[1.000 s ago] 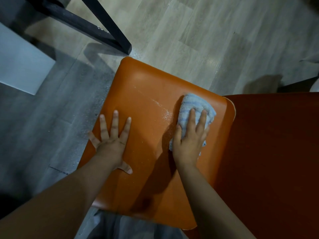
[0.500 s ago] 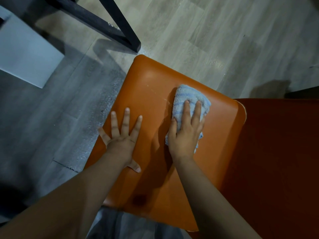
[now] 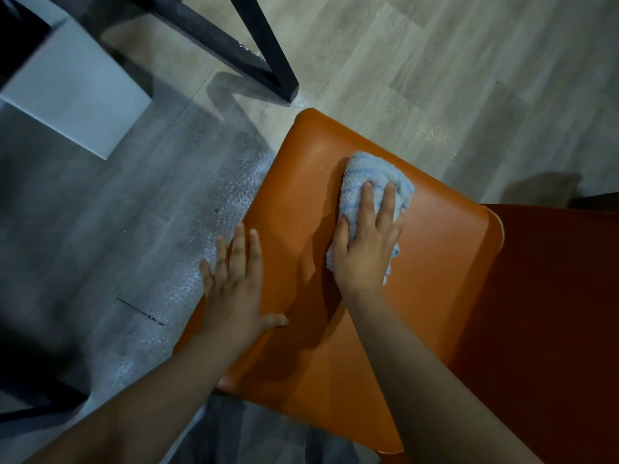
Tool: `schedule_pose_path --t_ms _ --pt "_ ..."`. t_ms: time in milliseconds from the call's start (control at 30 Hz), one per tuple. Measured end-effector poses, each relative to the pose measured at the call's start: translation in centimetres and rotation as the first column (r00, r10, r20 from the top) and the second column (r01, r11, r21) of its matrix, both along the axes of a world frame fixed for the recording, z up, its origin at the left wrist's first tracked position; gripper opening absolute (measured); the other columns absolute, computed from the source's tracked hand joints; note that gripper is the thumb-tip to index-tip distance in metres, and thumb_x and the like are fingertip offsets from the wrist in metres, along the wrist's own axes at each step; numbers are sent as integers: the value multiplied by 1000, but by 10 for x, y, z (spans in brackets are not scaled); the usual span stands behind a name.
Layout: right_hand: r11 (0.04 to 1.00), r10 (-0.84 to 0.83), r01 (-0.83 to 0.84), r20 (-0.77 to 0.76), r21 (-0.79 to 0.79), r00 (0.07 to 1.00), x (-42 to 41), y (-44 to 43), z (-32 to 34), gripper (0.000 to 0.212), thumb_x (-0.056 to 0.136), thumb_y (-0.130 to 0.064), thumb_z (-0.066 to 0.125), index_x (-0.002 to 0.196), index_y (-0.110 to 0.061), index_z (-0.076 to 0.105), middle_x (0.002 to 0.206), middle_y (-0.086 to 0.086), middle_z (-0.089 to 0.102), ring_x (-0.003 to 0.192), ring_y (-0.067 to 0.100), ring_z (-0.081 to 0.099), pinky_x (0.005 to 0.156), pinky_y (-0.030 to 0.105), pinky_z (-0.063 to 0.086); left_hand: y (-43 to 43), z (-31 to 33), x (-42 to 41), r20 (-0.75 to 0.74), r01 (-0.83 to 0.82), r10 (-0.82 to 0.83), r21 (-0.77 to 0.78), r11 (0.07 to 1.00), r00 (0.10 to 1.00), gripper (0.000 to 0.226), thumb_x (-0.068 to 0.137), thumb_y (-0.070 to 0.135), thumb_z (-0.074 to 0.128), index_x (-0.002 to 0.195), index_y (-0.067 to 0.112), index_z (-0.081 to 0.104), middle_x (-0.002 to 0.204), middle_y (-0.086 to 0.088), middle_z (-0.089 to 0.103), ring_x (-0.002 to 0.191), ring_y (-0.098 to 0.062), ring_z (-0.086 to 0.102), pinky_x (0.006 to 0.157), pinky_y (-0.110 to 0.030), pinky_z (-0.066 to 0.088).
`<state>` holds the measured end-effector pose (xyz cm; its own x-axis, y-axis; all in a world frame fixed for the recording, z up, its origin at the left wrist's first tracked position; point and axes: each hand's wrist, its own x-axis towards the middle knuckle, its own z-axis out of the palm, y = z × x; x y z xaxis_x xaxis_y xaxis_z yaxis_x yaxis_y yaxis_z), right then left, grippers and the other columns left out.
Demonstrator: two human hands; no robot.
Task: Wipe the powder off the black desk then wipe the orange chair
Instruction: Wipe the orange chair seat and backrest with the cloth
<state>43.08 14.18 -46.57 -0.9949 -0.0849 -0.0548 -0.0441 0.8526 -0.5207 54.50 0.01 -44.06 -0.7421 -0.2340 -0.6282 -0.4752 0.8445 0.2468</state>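
Chair: the orange chair (image 3: 301, 195) seat lies under both hands, its far corner beyond the right fingertips.
Cloth: one blue striped cloth (image 3: 371, 172) lies flat on the seat beneath the right fingers and bulges past their tips.
Right hand (image 3: 365, 249): fingers straight, pressing the cloth down.
Left hand (image 3: 234, 289): fingers straight and together, flat on the seat's left edge, holding nothing.
Around: white powder (image 3: 214, 249) dusts the floor just left of the left fingers. Two black desk legs (image 3: 268, 61) meet well beyond them, and one pale box (image 3: 73, 95) sits far left.
Change: the seat's powder streak is gone, the cloth sits farther up, and the left fingers have closed together.
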Motion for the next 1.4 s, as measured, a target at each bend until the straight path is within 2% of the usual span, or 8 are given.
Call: schedule_pose_path --t_ms 233,567,700,800,933,1133,1300,1400 --pt "991 126 -127 -30 -32 992 -9 -41 2 57 94 -25 47 149 -16 33 160 13 14 145 38 14 120 47 9 -15 -14 10 73 -230 223 92 969 972 146 58 68 75 145 18 -31 159 -9 -17 147 -30 -4 118 -51 16" --pt "985 163 -161 25 -64 986 -19 -81 9 59 90 -23 52 147 -21 38 160 8 20 141 41 20 114 53 24 -12 -17 5 133 -237 230 42 971 964 145 59 68 74 144 19 -33 159 -10 -16 147 -32 0 117 -52 13" --pt "936 344 -338 49 -100 938 -35 -93 18 53 88 -21 53 141 -19 48 155 10 31 138 40 28 112 50 29 -13 -17 3 154 -250 243 30 968 958 144 60 67 76 144 21 -32 158 -7 -18 147 -30 -3 117 -53 13" --pt "884 427 -401 65 -240 902 -41 -93 32 49 88 -18 51 137 -19 54 151 8 40 134 35 36 108 48 35 -14 -17 3 148 -254 245 44 966 958 145 59 67 76 145 21 -32 158 -6 -18 147 -31 -4 117 -53 13" --pt "895 328 -283 80 -344 941 -24 -63 51 47 91 -17 49 137 -25 53 153 1 36 138 27 34 110 44 34 -13 -16 5 148 -232 224 38 972 963 146 57 70 74 145 20 -32 158 -8 -18 147 -32 -2 117 -52 14" --pt "943 132 -81 139 -324 982 11 10 62 47 92 -23 49 139 -26 50 155 -2 34 142 17 30 113 43 33 -14 -9 8 114 -221 210 89 971 971 144 61 68 74 144 19 -33 158 -9 -17 147 -31 -4 118 -51 11" --pt "956 -27 65 132 -286 991 31 62 71 47 94 -27 47 141 -29 47 156 -6 30 143 9 26 113 39 33 -1 3 11 43 -133 130 78 988 991 138 67 67 71 145 16 -31 156 -10 -27 146 -30 -16 119 -51 4" --pt "961 -142 160 96 -224 985 46 96 72 46 97 -20 50 142 -29 45 156 -6 29 143 10 26 112 39 33 19 14 12 31 -45 43 73 996 999 138 67 69 69 143 18 -34 151 -5 -39 143 -30 -27 119 -51 -1"
